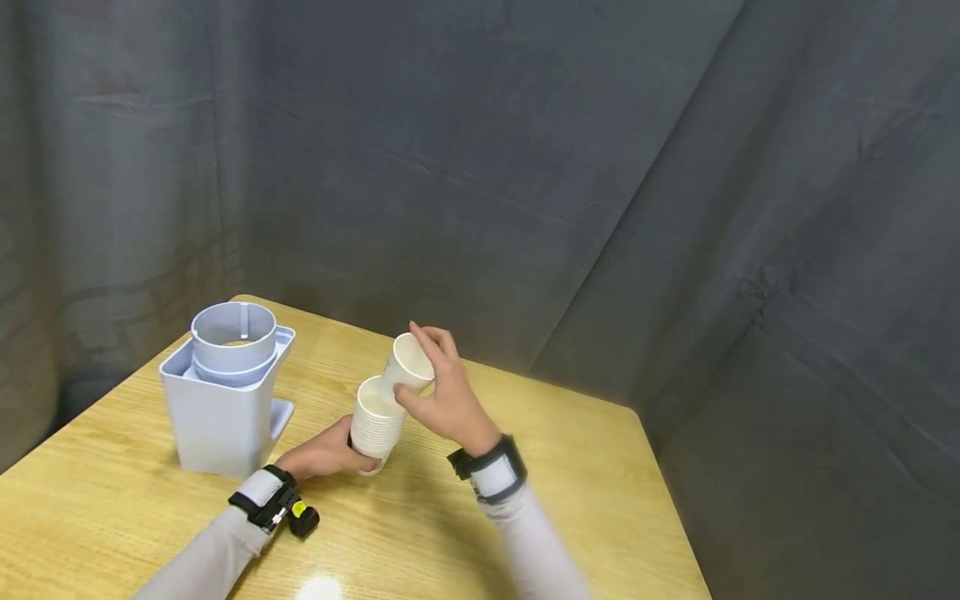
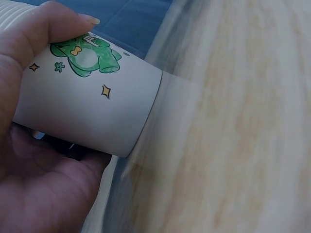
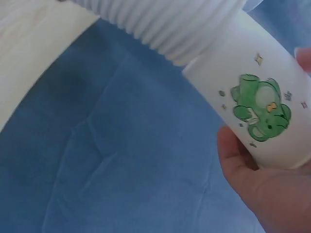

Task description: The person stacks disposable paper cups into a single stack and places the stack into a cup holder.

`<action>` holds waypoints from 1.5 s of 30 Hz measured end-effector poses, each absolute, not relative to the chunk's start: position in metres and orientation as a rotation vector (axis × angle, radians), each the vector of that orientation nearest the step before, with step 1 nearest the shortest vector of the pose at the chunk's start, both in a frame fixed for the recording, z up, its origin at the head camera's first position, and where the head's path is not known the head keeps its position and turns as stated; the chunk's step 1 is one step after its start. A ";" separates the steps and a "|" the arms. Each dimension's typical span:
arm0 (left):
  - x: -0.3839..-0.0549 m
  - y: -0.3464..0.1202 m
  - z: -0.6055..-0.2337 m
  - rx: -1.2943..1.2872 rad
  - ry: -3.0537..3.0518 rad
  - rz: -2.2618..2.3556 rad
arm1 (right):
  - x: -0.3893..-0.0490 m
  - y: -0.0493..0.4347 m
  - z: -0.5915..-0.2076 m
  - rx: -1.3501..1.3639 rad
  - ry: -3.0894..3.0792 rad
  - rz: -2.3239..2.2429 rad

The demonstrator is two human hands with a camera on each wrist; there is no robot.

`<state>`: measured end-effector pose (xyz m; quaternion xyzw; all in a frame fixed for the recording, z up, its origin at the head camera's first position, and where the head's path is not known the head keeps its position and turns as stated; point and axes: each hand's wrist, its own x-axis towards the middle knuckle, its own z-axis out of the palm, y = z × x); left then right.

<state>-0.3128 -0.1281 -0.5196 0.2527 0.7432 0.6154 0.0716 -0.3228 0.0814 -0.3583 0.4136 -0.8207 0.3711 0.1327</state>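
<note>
My left hand [image 1: 326,450] grips a nested stack of white paper cups [image 1: 377,425], tilted with the mouths up and toward the right. In the left wrist view the bottom cup [image 2: 92,107] shows a green cartoon bear, with thumb and fingers wrapped about it. Just above the stack, my right hand [image 1: 448,400] holds a single paper cup [image 1: 413,357] between thumb and fingers, its mouth facing up. The right wrist view has this cup [image 3: 265,97] with the same bear print, its base right at the rims of the ribbed stack [image 3: 155,29].
On the left of the wooden table [image 1: 585,467] stands a pale square holder [image 1: 221,421] with a round ring [image 1: 234,354] set in its top and a small ledge on its right side. Grey curtains [image 1: 450,167] hang behind the table edges.
</note>
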 end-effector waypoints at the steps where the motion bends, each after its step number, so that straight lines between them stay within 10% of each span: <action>1: -0.313 -0.128 -0.520 0.760 2.237 1.848 | -0.322 0.080 -0.359 1.210 -2.400 1.061; 26: -0.319 -0.120 -0.521 0.848 2.187 1.851 | -0.296 0.039 -0.414 0.825 -2.599 0.823; 45: -0.283 -0.123 -0.486 0.679 2.250 2.032 | -0.297 0.044 -0.453 0.545 -2.311 1.797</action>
